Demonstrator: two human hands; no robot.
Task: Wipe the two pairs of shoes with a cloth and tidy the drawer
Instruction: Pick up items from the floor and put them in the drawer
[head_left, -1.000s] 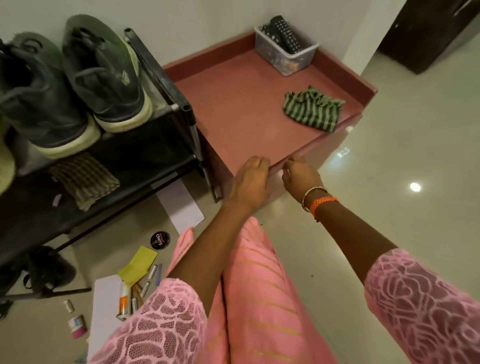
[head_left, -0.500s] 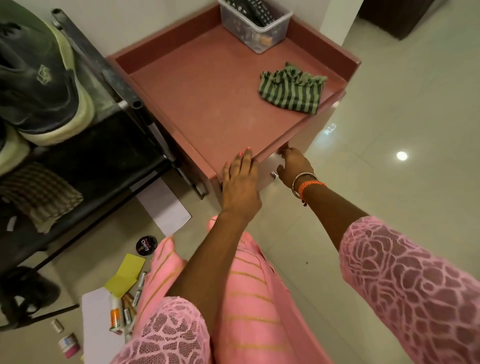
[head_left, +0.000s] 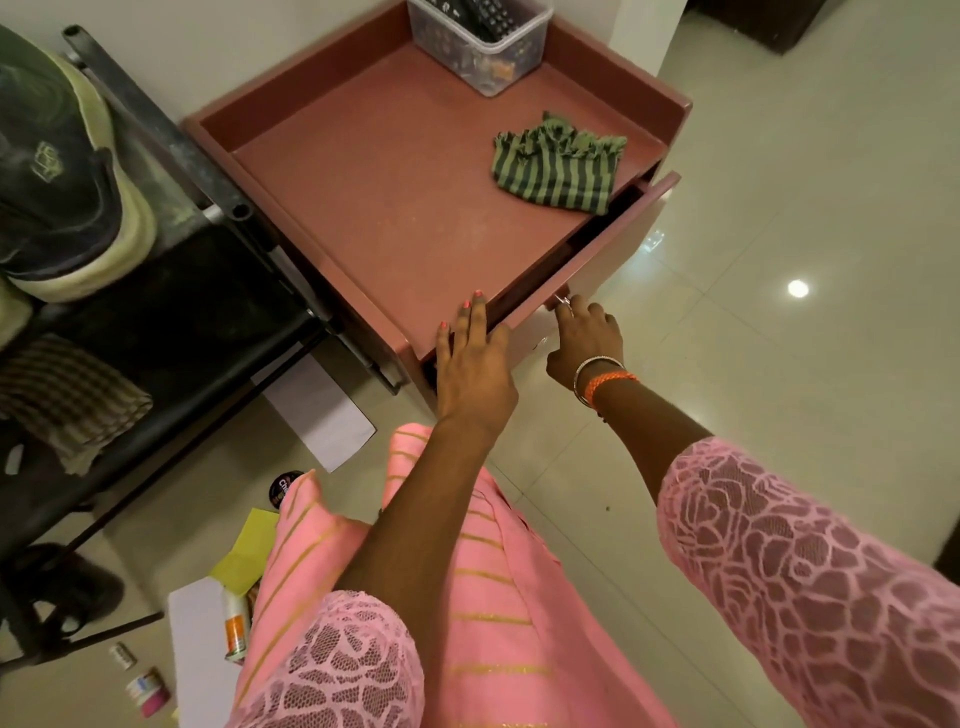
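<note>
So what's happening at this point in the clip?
A person is at a red-brown cabinet. The right hand grips the small metal handle of the drawer, which stands slightly open. The left hand rests flat on the cabinet top, where a green striped cloth lies untouched.

Left hand (head_left: 475, 364) flat on cabinet top (head_left: 395, 197), right hand (head_left: 584, 338) curled at the slightly open drawer (head_left: 618, 244) front.

I think this is a home, near the door. I see a black metal shoe rack (head_left: 171, 291) with a dark sneaker with a pale sole (head_left: 67, 208), a small reddish-brown cabinet (head_left: 395, 171), shiny cream floor tiles (head_left: 779, 208), and a clear plastic box holding remote controls (head_left: 483, 47).
</note>
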